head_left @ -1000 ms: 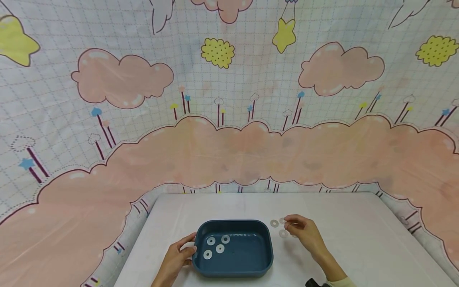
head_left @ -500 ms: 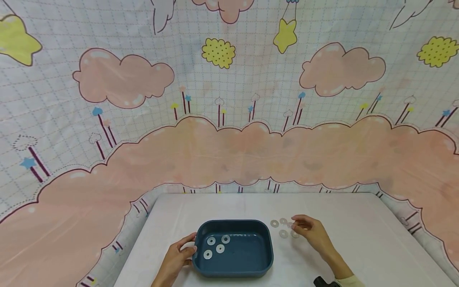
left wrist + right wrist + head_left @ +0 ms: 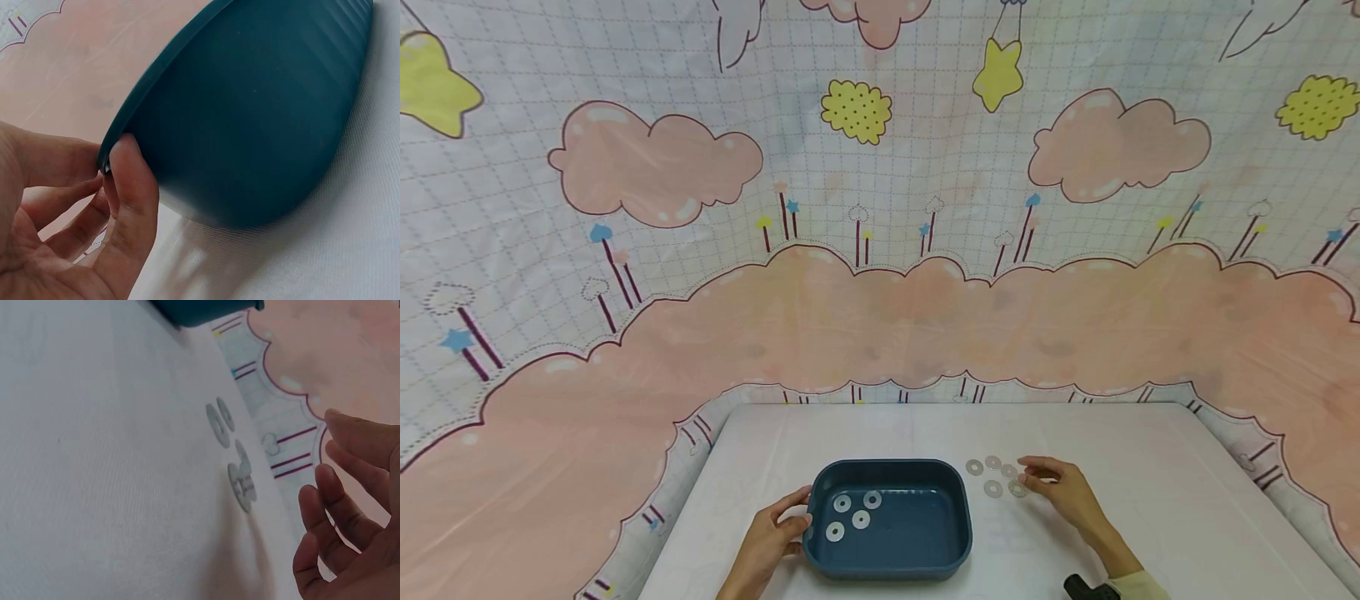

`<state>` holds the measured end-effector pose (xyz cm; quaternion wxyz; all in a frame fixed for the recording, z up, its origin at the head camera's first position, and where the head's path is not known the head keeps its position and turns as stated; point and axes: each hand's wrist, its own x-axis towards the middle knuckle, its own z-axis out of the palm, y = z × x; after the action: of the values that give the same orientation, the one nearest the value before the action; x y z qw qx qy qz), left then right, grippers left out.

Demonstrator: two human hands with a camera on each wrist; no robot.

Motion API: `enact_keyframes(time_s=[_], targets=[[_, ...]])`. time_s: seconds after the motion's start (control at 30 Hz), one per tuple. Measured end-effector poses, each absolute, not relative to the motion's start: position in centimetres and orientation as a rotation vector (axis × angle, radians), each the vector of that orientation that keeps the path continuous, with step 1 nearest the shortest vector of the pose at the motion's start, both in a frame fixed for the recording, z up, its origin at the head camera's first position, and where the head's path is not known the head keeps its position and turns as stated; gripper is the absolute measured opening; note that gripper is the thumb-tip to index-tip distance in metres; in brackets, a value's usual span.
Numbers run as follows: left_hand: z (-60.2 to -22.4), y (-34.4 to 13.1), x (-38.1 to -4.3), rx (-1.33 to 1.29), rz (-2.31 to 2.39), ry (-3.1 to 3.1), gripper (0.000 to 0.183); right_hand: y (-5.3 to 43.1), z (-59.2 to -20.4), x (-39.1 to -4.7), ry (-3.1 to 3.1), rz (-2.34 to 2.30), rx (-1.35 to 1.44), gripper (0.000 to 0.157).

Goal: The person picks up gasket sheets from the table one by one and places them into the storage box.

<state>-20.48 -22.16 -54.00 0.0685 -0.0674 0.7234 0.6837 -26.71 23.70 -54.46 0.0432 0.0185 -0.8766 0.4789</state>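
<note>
L fingers [image 3: 136,190] clamped on tray [image 3: 887,568] rim, R fingers [image 3: 315,512] apart nr discs [image 3: 987,486], cloth [image 3: 880,325] behind tbl [image 3: 887,430]

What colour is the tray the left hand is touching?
Dark teal blue; the tray shows best in the head view.

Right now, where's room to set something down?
Bare: right half of tub, beside four white discs; tabletop right of right hand. Crowded: loose pale discs between tub and right hand; tub's left end, gripped by left hand.
</note>
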Motion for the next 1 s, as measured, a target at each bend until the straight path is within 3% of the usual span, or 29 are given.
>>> enact_keyframes(time_s=[1.0], targets=[[-54.2,-21.7,-19.6,-0.202,2.068,2.202,0.054,24.5,-57.1,-27.0,-2.789,1.222,0.070,0.034]])
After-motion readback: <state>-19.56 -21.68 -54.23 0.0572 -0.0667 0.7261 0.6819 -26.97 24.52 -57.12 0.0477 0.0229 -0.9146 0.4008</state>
